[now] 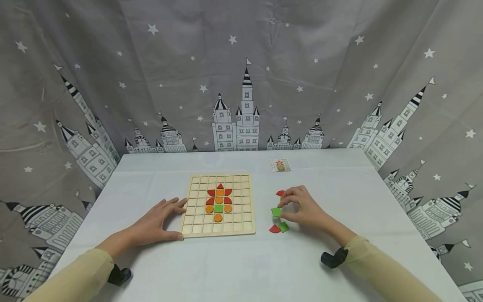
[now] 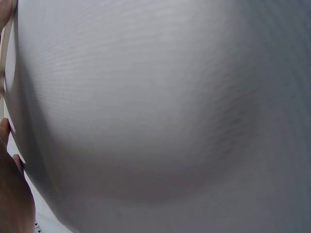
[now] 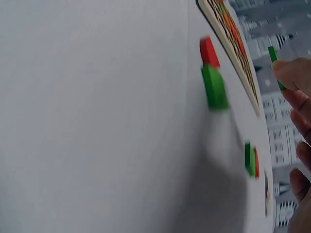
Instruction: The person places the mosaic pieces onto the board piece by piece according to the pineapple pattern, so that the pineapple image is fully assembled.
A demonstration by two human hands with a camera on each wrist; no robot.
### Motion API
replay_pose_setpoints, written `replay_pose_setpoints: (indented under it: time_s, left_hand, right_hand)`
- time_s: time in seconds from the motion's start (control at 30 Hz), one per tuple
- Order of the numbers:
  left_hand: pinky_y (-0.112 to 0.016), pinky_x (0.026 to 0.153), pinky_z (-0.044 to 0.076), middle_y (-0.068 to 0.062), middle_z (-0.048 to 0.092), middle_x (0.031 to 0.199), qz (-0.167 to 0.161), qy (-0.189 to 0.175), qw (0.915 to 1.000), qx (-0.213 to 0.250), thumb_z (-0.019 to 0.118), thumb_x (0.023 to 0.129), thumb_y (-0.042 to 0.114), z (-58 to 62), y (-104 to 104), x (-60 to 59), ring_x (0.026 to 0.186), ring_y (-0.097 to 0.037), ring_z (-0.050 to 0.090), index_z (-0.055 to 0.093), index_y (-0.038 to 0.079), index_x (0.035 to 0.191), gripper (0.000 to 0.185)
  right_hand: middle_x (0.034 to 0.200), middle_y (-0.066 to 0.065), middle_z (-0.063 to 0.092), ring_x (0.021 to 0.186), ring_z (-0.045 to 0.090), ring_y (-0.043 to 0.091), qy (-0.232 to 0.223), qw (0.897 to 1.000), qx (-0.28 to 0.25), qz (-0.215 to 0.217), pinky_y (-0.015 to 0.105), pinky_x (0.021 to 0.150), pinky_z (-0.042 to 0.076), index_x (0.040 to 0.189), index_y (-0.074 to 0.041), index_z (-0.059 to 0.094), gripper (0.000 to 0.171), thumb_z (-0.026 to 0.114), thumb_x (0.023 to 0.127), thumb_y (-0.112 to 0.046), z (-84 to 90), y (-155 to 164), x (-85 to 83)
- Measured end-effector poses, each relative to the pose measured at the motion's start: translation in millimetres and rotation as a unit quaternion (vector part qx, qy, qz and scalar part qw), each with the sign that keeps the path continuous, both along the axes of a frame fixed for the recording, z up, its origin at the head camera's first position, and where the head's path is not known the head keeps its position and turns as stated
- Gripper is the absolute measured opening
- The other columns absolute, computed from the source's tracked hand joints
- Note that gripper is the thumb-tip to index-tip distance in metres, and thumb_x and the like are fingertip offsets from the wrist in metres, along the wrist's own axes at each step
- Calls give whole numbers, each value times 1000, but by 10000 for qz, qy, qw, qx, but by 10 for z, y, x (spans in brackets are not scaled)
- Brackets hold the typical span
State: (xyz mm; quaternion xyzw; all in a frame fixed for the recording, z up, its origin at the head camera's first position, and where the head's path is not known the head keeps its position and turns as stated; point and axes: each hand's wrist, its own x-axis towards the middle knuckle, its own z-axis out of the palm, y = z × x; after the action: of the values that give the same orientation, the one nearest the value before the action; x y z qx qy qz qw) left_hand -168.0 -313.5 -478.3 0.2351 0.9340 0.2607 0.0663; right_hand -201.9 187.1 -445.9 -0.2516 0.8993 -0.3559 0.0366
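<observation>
My right hand (image 1: 303, 209) pinches a green square tile (image 1: 276, 212) between thumb and finger; in the right wrist view that tile (image 3: 272, 54) is held up off the table. Below it lie a red rounded piece (image 1: 274, 229) and another green piece (image 1: 283, 227), touching or nearly so. A further red piece (image 1: 280, 193) is by my right fingertips, with a bit of green partly hidden behind them. Spread along the left edge of a wooden grid board (image 1: 241, 228), my left hand (image 1: 156, 224) touches it with thumb and fingers. Red, orange and green pieces form a figure on the board.
A small picture card (image 1: 280, 165) with a coloured figure on a grid lies at the back of the white-covered table (image 1: 234, 268). Behind the table hangs a grey curtain (image 1: 279, 92) printed with castles and stars.
</observation>
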Motion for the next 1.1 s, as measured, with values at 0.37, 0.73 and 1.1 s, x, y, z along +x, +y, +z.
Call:
replay_pose_setpoints:
  time_s: [0.37, 0.73, 1.1]
  left_hand:
    - [-58, 125, 12, 2, 35, 164, 9, -68, 10000, -46, 78, 74, 71, -5, 8, -3, 152, -37, 26, 59, 20, 134, 81]
    - [-60, 124, 12, -1, 36, 164, -91, -102, 9999, 44, 79, 76, 68, 47, 26, 9, 152, -38, 25, 58, 20, 133, 78]
    - [-59, 124, 11, -2, 36, 164, -60, -111, 9999, 35, 79, 75, 69, 52, 29, 17, 152, -39, 24, 58, 19, 133, 79]
  right_hand:
    - [114, -11, 59, 115, 44, 15, 295, 9980, 150, 533, 40, 98, 45, 93, -27, 77, 16, 87, 82, -31, -20, -832, -28]
    - [110, -12, 61, 108, 46, 13, 568, 9950, 719, 408, 36, 96, 43, 90, -27, 80, 14, 83, 83, -39, -167, -1291, -8]
    - [109, -9, 61, 106, 46, 15, 609, 9950, 780, 145, 36, 94, 44, 93, -24, 82, 19, 84, 83, -40, -161, -1420, 82]
